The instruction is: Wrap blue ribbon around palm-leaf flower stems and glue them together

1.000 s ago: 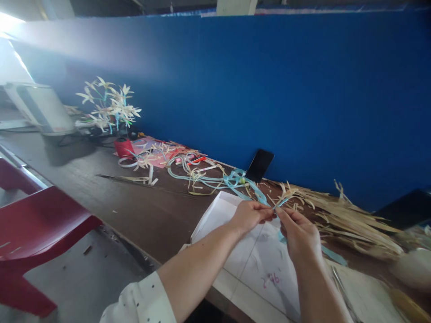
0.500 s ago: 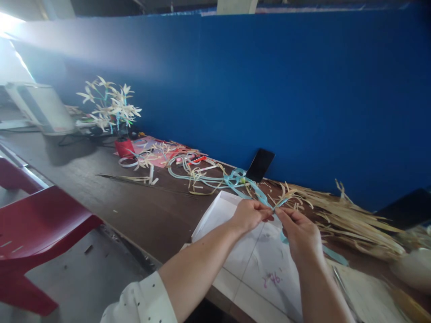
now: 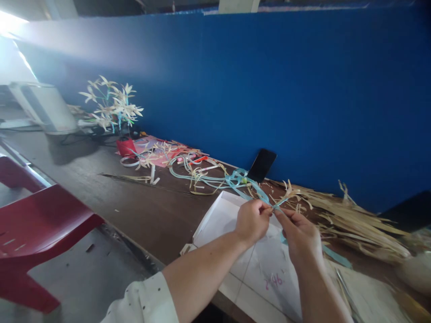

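My left hand [image 3: 253, 220] is closed in a pinch at the lower end of a thin stem wrapped in light blue ribbon. My right hand [image 3: 301, 235] pinches the same stem, its fingertips nearly meeting the left ones. A pale straw-coloured flower [image 3: 290, 193] with narrow petals tops the stem, pointing up and right. Light blue ribbon [image 3: 259, 192] runs from a loose heap to the fingertips, and another length hangs below the right hand. Fingers partly hide where ribbon and stem meet. Both hands are above a white shallow box [image 3: 210, 220] with pink handwriting inside.
A dark phone [image 3: 261, 165] leans on the blue partition [image 3: 303, 89]. Dried leaf strips [image 3: 357, 220] lie at right. Further left are a red pot [image 3: 126, 147] of similar flowers, scraps on pink paper, and a kettle [image 3: 49, 107]. A red chair [image 3: 50, 220] stands beside the table.
My left hand has rolled into a tighter pinch, with its fingers curled in. The flower has turned a little and stands more upright. My right hand stays nearly in place.
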### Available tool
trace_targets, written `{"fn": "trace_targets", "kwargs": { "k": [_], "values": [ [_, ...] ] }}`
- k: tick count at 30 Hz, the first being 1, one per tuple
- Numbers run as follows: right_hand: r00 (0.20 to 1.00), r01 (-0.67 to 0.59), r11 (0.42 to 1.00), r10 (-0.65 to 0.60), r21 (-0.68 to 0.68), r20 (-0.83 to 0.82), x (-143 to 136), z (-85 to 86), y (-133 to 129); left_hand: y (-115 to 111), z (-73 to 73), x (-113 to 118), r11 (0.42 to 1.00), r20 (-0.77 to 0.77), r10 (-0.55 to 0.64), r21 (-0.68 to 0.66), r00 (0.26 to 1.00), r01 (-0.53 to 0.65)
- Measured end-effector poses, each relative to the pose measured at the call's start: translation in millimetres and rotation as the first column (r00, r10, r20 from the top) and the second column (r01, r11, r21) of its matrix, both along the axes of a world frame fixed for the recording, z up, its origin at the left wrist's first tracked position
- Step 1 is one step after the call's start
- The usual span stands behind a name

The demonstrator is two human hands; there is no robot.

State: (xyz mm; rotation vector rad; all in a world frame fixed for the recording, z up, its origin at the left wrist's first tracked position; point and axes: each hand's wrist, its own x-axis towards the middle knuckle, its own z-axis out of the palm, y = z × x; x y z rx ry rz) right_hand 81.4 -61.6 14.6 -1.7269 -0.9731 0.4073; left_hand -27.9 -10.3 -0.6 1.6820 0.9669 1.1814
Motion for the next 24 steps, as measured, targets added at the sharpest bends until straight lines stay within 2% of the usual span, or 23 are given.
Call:
{"fn": "trace_targets", "kwargs": {
  "k": [5,9,12,19,24],
  "values": [
    [0.996,0.025,0.999,-0.022,-0.029,0.087,-3,5.6,-1,-4,-0.5,-2,0.961,-0.13,0.131,0.262,0.983,-0.093],
    [0.985,0.032,0.999,-0.033,0.011,0.167,-5,6.3,-1,-4,-3.3,-2,0.873,-0.203,0.218,0.478,0.955,-0.098],
    [0.988,0.037,0.998,-0.043,0.046,0.146,-4,2.7,0,-4,-3.1,-2,0.8,-0.256,0.296,0.592,0.92,-0.093],
    [0.999,0.038,0.988,-0.035,0.146,-0.02,-4,-3.4,0,-10,3.4,-4,0.707,-0.331,0.371,0.706,0.868,-0.034],
    [0.961,0.047,0.979,0.009,0.199,-0.275,-8,-3.1,1,-13,2.6,-3,0.697,-0.326,0.371,0.716,0.87,-0.029]
  ]
}}
